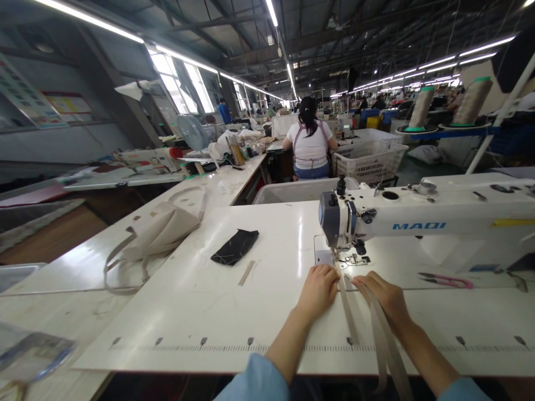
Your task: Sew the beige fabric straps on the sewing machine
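My left hand (320,287) lies just in front of the sewing machine's needle, fingers bent together and pressing on a narrow beige strap (348,314) that runs along the table towards me. To its right, my right hand (384,295) pinches a beige webbing strap (382,340), which drapes down over the table's front edge. Whether both lengths belong to one strap I cannot tell. The white sewing machine (418,214) has its head and presser foot directly beyond my fingertips. The strap's end under the foot is mostly hidden by my left hand.
Pink-handled thread snips (447,280) lie right of my hands. On the left are a black fabric piece (236,247), a short beige strip (246,273) and a beige fabric bag piece (161,231). Beyond the table, a person (310,142) sits near a white basket (368,161).
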A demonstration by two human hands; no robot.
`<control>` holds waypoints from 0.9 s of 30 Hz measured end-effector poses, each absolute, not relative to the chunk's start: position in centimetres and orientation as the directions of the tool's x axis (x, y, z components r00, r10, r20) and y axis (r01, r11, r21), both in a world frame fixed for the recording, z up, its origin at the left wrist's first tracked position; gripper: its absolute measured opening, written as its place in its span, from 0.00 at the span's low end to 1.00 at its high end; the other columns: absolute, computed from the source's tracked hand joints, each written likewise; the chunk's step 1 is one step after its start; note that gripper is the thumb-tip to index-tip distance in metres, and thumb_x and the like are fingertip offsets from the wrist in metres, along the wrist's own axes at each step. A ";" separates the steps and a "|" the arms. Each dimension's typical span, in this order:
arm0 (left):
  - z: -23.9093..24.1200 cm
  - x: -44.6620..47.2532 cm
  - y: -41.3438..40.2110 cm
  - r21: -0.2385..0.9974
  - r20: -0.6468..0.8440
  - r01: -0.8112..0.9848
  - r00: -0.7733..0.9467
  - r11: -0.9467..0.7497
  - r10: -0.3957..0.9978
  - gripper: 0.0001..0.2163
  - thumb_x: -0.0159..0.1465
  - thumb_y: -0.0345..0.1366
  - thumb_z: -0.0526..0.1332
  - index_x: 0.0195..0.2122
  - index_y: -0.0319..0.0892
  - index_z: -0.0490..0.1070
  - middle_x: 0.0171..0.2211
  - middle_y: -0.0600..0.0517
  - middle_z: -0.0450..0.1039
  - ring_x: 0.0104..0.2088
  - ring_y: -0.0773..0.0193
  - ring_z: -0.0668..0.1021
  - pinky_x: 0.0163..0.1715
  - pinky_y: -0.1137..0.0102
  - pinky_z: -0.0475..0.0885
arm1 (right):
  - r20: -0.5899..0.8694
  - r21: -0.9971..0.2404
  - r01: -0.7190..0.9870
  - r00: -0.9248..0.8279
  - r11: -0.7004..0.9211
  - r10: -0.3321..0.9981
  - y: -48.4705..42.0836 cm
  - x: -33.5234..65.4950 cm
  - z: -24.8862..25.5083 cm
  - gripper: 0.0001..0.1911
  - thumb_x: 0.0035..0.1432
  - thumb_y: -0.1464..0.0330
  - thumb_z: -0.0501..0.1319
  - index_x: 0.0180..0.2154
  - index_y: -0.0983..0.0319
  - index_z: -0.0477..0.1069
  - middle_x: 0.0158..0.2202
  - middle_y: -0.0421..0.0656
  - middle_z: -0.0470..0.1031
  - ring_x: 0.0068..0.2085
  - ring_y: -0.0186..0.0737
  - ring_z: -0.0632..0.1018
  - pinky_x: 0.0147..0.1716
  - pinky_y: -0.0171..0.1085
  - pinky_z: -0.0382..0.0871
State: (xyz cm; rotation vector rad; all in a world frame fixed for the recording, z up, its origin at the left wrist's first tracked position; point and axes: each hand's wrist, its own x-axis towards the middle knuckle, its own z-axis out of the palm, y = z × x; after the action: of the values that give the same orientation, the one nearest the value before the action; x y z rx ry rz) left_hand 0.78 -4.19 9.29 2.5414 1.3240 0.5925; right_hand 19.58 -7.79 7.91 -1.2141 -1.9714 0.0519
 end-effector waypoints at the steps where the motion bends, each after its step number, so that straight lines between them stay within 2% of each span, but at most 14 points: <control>1: 9.2 0.8 -4.2 0.368 0.252 0.731 0.516 -0.574 0.819 0.08 0.60 0.26 0.53 0.37 0.42 0.69 0.39 0.49 0.71 0.44 0.59 0.71 0.46 0.64 0.65 | 0.606 -0.408 0.738 -0.221 0.537 0.764 -7.7 19.6 7.8 0.09 0.63 0.67 0.54 0.37 0.60 0.72 0.30 0.41 0.72 0.30 0.34 0.75 0.30 0.31 0.66; 6: 9.2 0.8 -4.1 0.373 0.258 0.736 0.504 -0.566 0.825 0.08 0.60 0.25 0.53 0.37 0.42 0.69 0.39 0.49 0.72 0.44 0.60 0.71 0.46 0.64 0.65 | 0.657 -0.348 0.720 -0.270 0.600 0.704 -6.8 19.5 6.4 0.10 0.64 0.65 0.53 0.39 0.60 0.71 0.29 0.41 0.72 0.28 0.33 0.75 0.28 0.31 0.66; 11: 9.3 0.6 -4.0 0.363 0.239 0.746 0.504 -0.558 0.830 0.10 0.58 0.24 0.53 0.37 0.42 0.69 0.39 0.49 0.72 0.44 0.59 0.71 0.46 0.64 0.65 | 0.649 -0.321 0.689 -0.339 0.649 0.681 -6.3 19.5 5.7 0.09 0.64 0.67 0.52 0.38 0.61 0.70 0.29 0.41 0.72 0.29 0.34 0.74 0.27 0.31 0.66; 21: 9.1 0.6 -4.1 0.387 0.265 0.718 0.515 -0.579 0.815 0.11 0.59 0.24 0.52 0.38 0.42 0.71 0.39 0.49 0.73 0.44 0.59 0.72 0.48 0.63 0.64 | 0.640 -0.278 0.701 -0.374 0.656 0.671 -6.7 19.4 5.9 0.09 0.64 0.68 0.52 0.37 0.61 0.70 0.27 0.41 0.71 0.28 0.35 0.73 0.29 0.33 0.66; 24: 9.1 0.5 -4.1 0.378 0.275 0.717 0.517 -0.586 0.810 0.10 0.59 0.24 0.53 0.36 0.42 0.71 0.38 0.50 0.74 0.43 0.60 0.72 0.48 0.64 0.64 | 0.646 -0.254 0.711 -0.379 0.655 0.662 -6.7 19.4 6.0 0.09 0.64 0.68 0.52 0.36 0.61 0.70 0.27 0.41 0.71 0.28 0.34 0.72 0.28 0.33 0.65; 27: 9.0 0.5 -4.0 0.367 0.276 0.728 0.509 -0.579 0.815 0.11 0.59 0.24 0.52 0.38 0.42 0.70 0.40 0.51 0.73 0.44 0.61 0.72 0.49 0.63 0.64 | 0.650 -0.228 0.722 -0.387 0.653 0.654 -6.6 19.3 6.0 0.08 0.63 0.69 0.53 0.36 0.61 0.70 0.27 0.41 0.70 0.28 0.34 0.72 0.27 0.32 0.63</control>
State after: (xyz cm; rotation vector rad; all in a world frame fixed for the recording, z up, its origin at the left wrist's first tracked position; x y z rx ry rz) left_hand 0.51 -3.99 9.03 2.5465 1.3200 0.6282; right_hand 19.33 -6.62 6.02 -1.0627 -2.1355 -0.1175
